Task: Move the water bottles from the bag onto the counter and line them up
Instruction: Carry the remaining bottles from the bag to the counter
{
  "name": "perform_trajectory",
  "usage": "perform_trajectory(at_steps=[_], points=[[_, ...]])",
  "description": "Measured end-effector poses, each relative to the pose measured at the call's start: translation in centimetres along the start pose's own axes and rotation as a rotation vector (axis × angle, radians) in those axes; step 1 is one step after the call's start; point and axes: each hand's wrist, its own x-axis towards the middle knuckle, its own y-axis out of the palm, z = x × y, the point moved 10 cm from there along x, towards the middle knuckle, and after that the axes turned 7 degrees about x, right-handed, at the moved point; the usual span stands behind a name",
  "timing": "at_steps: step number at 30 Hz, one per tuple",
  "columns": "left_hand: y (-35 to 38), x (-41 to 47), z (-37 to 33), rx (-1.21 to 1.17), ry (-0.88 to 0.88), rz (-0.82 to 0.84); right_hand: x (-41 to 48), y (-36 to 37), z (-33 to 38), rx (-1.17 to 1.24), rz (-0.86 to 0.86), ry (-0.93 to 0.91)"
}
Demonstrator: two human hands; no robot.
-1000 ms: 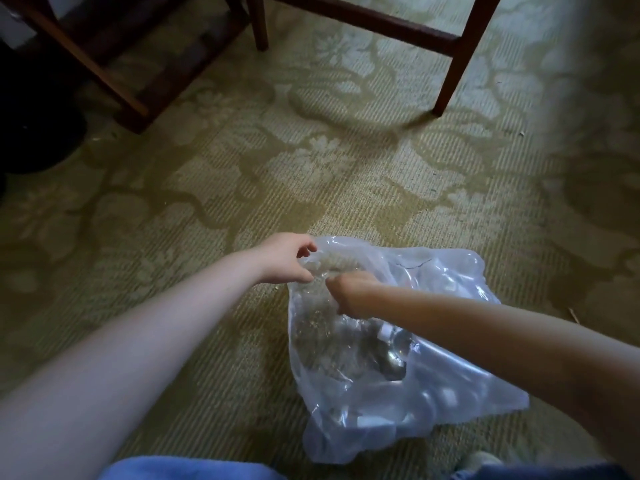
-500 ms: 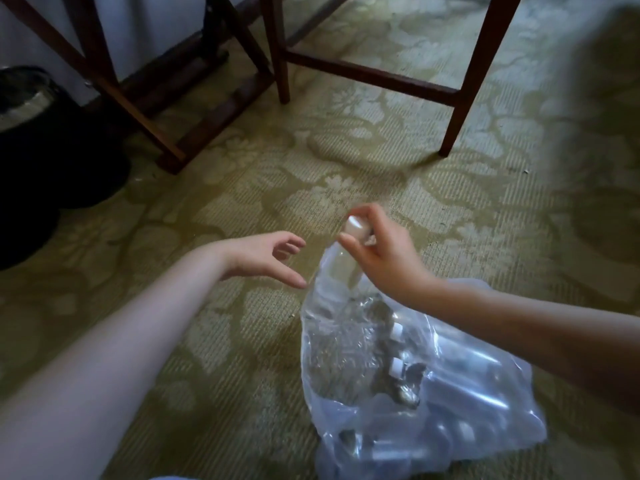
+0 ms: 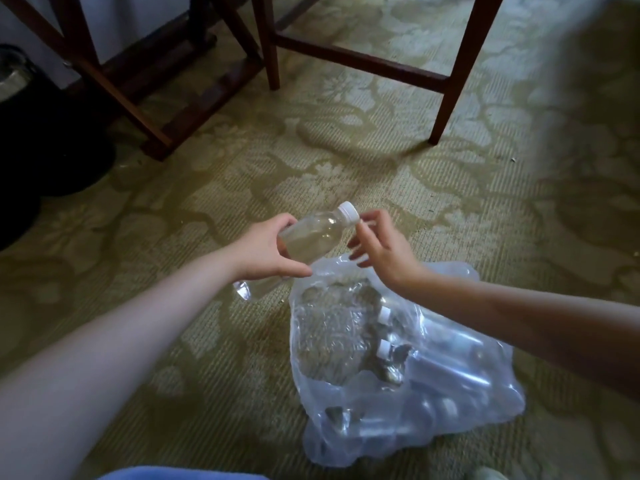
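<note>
A clear water bottle [image 3: 318, 235] with a white cap is held tilted above the carpet, cap pointing up and right. My left hand [image 3: 266, 252] grips its middle, and its base sticks out below my wrist. My right hand [image 3: 384, 249] is just right of the cap with fingers spread, one fingertip at the cap's edge. Below the hands a clear plastic bag [image 3: 460, 282] lies on the floor. Several more capped bottles [image 3: 388, 355] lie inside it. No counter is in view.
Patterned green carpet [image 3: 346, 150] covers the floor. Dark wooden chair legs [image 3: 446, 102] and a crossbar stand at the back. A wooden folding stand [image 3: 152, 109] is at the back left, beside a black bin [image 3: 41, 133].
My right hand pulled a bottle out of the bag by its cap. My left hand took hold of the bottle's body, and my right hand's fingers have spread apart at the cap.
</note>
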Motion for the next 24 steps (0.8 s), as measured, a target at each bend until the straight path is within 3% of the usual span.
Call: perform_trajectory(at_steps=[1,6,11,16,19,24], points=[[-0.1,-0.1,0.1,-0.026,0.012,-0.006,-0.6,0.6,-1.3,-0.153,0.081,-0.007],[-0.1,-0.8,-0.4,-0.137,0.038,-0.043,-5.7,6.1,-11.3,-1.338,0.892,-0.019],[1.3,-0.7,-1.6,-0.014,0.08,-0.007,-8.0,7.3,-17.4,-1.73,1.094,-0.047],[1.3,-0.9,-1.1,-0.017,0.07,-0.037,-7.5,7.3,-18.2,-1.758,1.123,-0.023],[1.0,-1.0,-0.5,-0.131,0.077,-0.068,-6.5,7.4,-15.8,-1.581,1.104,-0.009],[-0.3,-0.9,0.4,-0.256,0.086,-0.173,-4.7,7.1,-9.1,-1.281,0.966,-0.155]])
